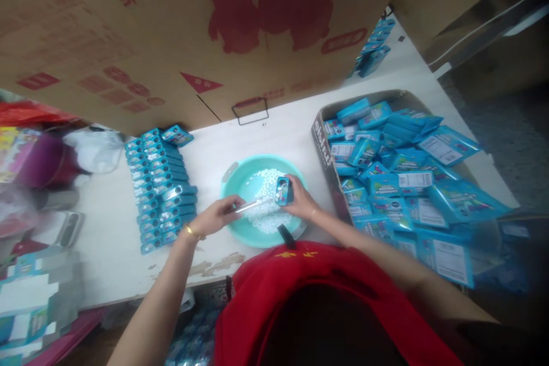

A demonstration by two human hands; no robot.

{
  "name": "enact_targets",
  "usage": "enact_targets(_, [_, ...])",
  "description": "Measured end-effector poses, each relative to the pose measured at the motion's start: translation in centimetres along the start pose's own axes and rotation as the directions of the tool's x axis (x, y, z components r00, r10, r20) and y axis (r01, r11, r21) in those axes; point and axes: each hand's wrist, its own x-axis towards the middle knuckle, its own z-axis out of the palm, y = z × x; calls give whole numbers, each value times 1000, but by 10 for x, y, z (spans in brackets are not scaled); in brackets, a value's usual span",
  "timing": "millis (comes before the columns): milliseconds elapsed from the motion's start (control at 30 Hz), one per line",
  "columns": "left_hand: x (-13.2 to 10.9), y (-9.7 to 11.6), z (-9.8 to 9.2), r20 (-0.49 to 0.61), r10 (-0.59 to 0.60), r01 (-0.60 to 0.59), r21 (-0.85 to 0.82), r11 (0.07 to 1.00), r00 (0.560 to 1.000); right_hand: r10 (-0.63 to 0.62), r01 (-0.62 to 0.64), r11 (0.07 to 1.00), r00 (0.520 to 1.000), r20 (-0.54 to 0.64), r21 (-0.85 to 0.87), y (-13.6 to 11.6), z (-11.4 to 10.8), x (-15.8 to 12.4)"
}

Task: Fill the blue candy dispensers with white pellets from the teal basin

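A turquoise basin (234, 183) holds many small white pieces (268, 220). Over its left rim, my left hand (218, 214) is closed on the handle of a metal spoon (249, 206), whose far end reaches over the white pieces. At the basin's right side my right hand (301, 200) grips a small blue box (283, 191) upright above the pieces. The tip of the spoon is blurred near the box, and I cannot tell whether they touch.
Rows of blue boxes (160, 189) stand left of the basin. On the right, a carton (326, 160) is heaped with blue packets (397, 183). A large cardboard box (150, 40) rises behind. Bags and flattened cartons (30, 297) lie far left.
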Motion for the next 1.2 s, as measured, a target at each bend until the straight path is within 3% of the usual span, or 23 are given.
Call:
enact_targets(100, [3, 45, 4, -67, -14, 34, 307, 951, 998, -91, 93, 995, 995, 42, -46, 1, 9, -2])
enact_targets(167, [5, 69, 13, -122, -51, 108, 519, 848, 991, -136, 140, 988, 989, 65, -58, 1, 14, -3])
enact_targets(233, [6, 86, 21, -187, -82, 187, 658, 729, 979, -149, 154, 987, 985, 86, -56, -1, 16, -5])
enact_targets(300, [4, 91, 23, -250, -93, 245, 694, 677, 964, -111, 114, 993, 990, 84, -29, -3, 15, -6])
enact_targets(400, [4, 74, 19, -351, -80, 282, 574, 769, 933, 61, -65, 994, 997, 44, 91, -7, 15, -8])
enact_targets(500, [11, 38, 22, -427, -97, 267, 360, 894, 899, 198, -207, 962, 978, 68, 178, -7, 17, -8])
enact_targets(633, [23, -4, 51, -481, -124, 171, 55, 984, 868, 161, -172, 977, 983, 89, 128, -9, 20, -7])
enact_targets(767, [36, -28, 85, -571, -158, 72, -170, 983, 806, 114, -115, 988, 993, 17, 105, -17, 19, -7])
enact_targets(867, [45, -40, 99, -622, -212, 142, -161, 977, 753, 118, -117, 983, 993, 2, 143, -21, 19, -8])
enact_targets(967, [49, -43, 103, -618, -204, 223, -48, 974, 759, 177, -171, 971, 984, -18, 166, -19, 20, -9])
enact_targets(1033, [46, -41, 100, -658, -154, 186, -21, 982, 737, 181, -173, 971, 983, -30, 167, -18, 21, -9])
enact_targets(1100, [39, -42, 93, -738, -113, 140, -25, 990, 666, 147, -140, 976, 988, -34, 166, -17, 20, -9])
enact_targets(1200, [22, -60, 81, -866, -153, 168, -82, 982, 476, 137, -131, 976, 990, -24, 174, -16, 19, -11])
